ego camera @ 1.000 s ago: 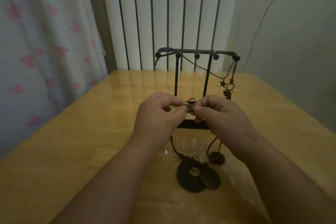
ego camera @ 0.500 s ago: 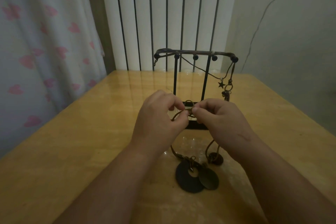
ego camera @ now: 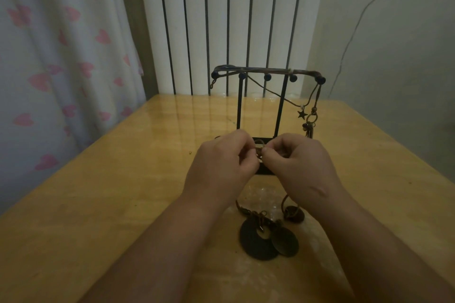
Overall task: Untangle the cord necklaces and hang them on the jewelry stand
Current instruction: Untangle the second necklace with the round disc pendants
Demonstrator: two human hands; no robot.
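Note:
A black wire jewelry stand (ego camera: 267, 74) rises at the table's middle, with cords draped over its top bar and a star charm (ego camera: 301, 114) dangling at its right end. In front of it, my left hand (ego camera: 222, 167) and my right hand (ego camera: 299, 167) pinch the tangled brown cord (ego camera: 259, 149) between their fingertips, close together. The cord runs down under both hands to the table. There lie a black ring pendant (ego camera: 253, 241), a bronze disc (ego camera: 285, 241) and a small dark pendant (ego camera: 294, 214).
The wooden table (ego camera: 123, 192) fills the lower view. A white radiator (ego camera: 221, 19) stands behind it, a heart-patterned curtain (ego camera: 61, 56) hangs at the left, and a grey wall is at the right. A tiny bead (ego camera: 190, 152) lies left of my hands.
My hands stayed in front of the stand, working the cord between the fingertips; the small cord loop between them shifted slightly. The pendants on the table did not move.

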